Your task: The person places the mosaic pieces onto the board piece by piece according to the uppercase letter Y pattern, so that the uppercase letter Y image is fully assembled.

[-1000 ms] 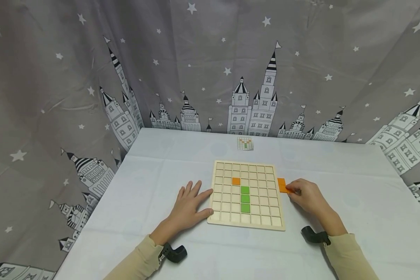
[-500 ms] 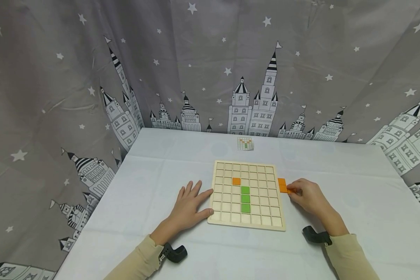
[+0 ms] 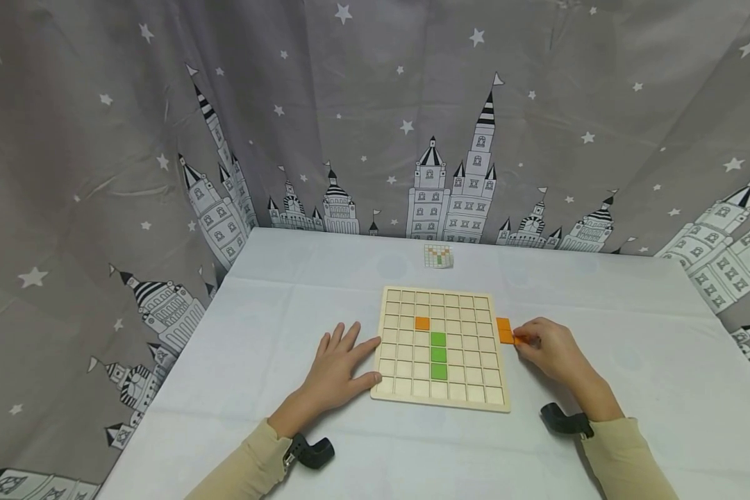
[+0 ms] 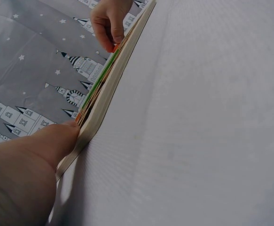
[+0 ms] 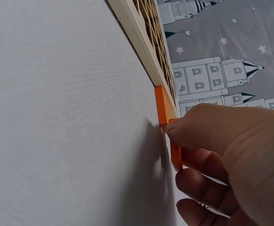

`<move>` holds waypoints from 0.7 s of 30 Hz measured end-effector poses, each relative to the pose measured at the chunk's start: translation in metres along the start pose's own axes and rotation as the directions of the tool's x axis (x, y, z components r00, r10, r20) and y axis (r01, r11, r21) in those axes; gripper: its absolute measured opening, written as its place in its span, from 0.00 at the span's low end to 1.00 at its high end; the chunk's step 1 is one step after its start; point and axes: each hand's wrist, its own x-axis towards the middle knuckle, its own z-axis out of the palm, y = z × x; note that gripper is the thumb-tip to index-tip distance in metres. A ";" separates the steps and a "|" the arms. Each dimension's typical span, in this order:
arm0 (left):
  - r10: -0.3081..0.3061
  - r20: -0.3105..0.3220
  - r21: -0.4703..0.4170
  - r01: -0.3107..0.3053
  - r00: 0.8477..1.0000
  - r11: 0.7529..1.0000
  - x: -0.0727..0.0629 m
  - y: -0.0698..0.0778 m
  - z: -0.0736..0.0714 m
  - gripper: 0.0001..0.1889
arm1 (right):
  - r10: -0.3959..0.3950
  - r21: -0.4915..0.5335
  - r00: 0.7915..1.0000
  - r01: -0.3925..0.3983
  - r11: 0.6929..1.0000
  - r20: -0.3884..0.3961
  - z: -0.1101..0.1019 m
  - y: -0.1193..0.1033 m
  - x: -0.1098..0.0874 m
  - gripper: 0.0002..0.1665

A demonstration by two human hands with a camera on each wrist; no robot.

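- Right hand (image 3: 548,351): its fingers pinch an orange tile (image 5: 176,153); whether it has left the worktop (image 3: 637,389) is unclear.
- Just left of those fingers, loose orange tiles (image 3: 505,336) lie beside the board (image 3: 421,355).
- Left hand (image 3: 332,375): fingers spread, gripping nothing, with thumb and forefinger touching the board's left edge.
- Between both hands' fingers, the board holds green tiles (image 3: 438,355) and one inset orange tile (image 3: 422,323).
- The step looks like picking up a tile; next seems to call for lifting it clear of its neighbours.

Right hand (image 3: 548,349) and pinched orange tile (image 5: 176,154) shifted very slightly rightward since one second ago.
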 end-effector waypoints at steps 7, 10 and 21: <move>-0.006 0.008 0.002 0.006 1.000 1.000 0.000 0.000 0.000 0.33 | -0.010 -0.001 1.000 0.010 1.000 -0.012 -0.001 -0.001 0.000 0.12; -0.009 0.018 0.006 0.009 1.000 1.000 -0.001 0.000 -0.001 0.33 | -0.013 -0.001 1.000 0.013 1.000 -0.010 0.000 -0.001 0.002 0.11; 0.013 -0.014 0.002 -0.013 1.000 1.000 0.000 0.000 0.000 0.33 | -0.066 0.008 0.997 0.067 0.998 -0.049 0.003 -0.010 0.011 0.11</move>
